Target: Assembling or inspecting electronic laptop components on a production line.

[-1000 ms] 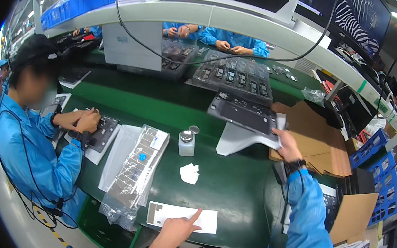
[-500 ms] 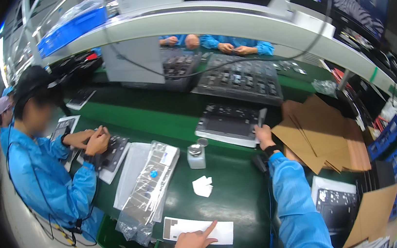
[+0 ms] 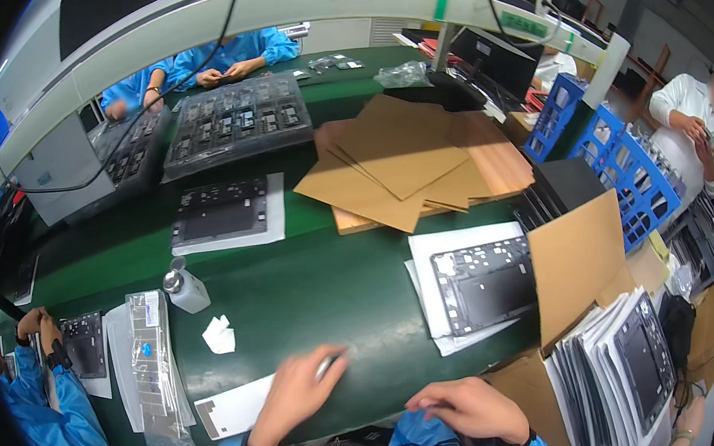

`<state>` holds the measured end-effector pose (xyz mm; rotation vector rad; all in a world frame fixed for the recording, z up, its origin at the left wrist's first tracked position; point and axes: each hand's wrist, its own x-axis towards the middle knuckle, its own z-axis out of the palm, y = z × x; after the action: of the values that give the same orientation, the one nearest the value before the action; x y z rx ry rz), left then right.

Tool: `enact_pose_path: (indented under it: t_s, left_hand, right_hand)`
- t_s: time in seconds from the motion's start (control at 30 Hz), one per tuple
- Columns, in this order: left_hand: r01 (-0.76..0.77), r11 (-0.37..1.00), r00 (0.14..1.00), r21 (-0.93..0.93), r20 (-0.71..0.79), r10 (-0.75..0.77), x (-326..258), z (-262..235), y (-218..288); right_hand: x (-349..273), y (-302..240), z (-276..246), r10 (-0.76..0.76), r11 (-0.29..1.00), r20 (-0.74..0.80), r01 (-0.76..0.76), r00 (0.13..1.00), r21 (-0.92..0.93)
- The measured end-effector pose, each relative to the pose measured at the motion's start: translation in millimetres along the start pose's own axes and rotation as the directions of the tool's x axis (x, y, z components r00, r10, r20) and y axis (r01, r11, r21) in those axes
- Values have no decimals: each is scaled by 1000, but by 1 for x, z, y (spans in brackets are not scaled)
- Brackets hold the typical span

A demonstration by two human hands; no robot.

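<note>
My left hand [image 3: 293, 395] lies on the green worktop [image 3: 320, 289], fingers stretched forward and loosely spread, motion-blurred; something small and pale may sit at the fingertips, cannot tell. It is just right of the white paper sheet [image 3: 233, 409]. My right hand [image 3: 471, 408] hovers at the worktop's near edge, fingers curled, holding nothing visible. The dark grey flat panel on white sheets [image 3: 483, 283] lies right of my left hand, untouched. A stack of similar wrapped panels [image 3: 625, 369] stands further right, so handling looks barely begun.
</note>
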<state>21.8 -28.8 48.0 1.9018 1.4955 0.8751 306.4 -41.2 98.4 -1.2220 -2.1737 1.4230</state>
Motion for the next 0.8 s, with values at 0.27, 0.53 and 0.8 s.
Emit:
enact_pose_path:
  t_s: [0.27,0.53,0.8]
  left_hand:
    - [99,991,993,86,47,-104,155,150,8]
    - [65,972,998,224,-21,-62,161,164,39]
    - [-51,892,996,449,-44,79,168,177,42]
  right_hand:
    - [-13,124,-8,111,930,-777,-340,619,-139]
    - [-24,139,-24,322,941,-795,-263,513,212]
    - [-25,152,-21,218,971,-823,-198,524,131]
